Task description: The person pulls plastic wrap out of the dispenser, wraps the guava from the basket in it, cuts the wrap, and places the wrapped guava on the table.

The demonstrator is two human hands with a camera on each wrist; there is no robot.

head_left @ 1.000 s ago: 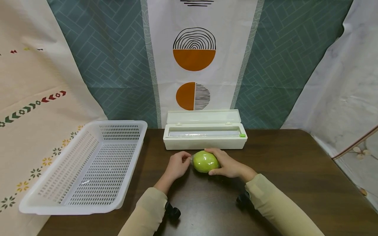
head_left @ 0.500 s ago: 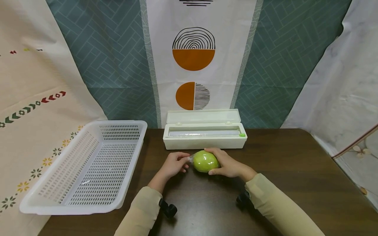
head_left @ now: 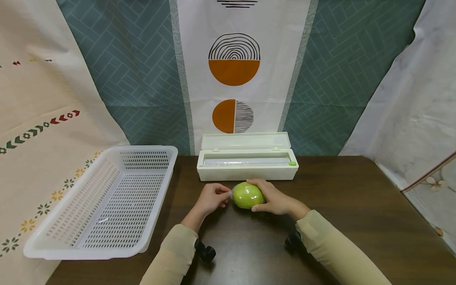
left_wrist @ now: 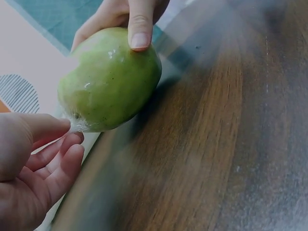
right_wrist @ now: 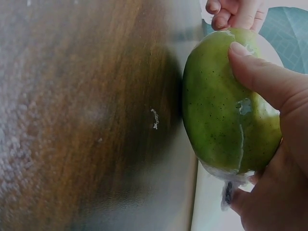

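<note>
A green mango (head_left: 247, 195) wrapped in clear cling film rests on the dark table in the head view. My right hand (head_left: 276, 199) grips it from the right, thumb on the near side and fingers over the far side. At its left end, my left hand (head_left: 210, 200) pinches the gathered film (left_wrist: 79, 125) between thumb and fingertips, as the left wrist view shows. A twisted tail of film (right_wrist: 227, 193) sticks out from the mango's other end, beside the right palm in the right wrist view.
Behind the hands stands a white cling film box (head_left: 247, 173), lid raised, with a film roll (head_left: 246, 161) inside and a green slider (head_left: 292, 163). To the left is a white slotted basket (head_left: 146, 237) holding a small white strip (head_left: 103, 220). Patterned cloths hang around the table.
My left hand first drew slightly left, stretching the film end, then came back a little toward the mango. The right hand and mango stayed nearly still.
</note>
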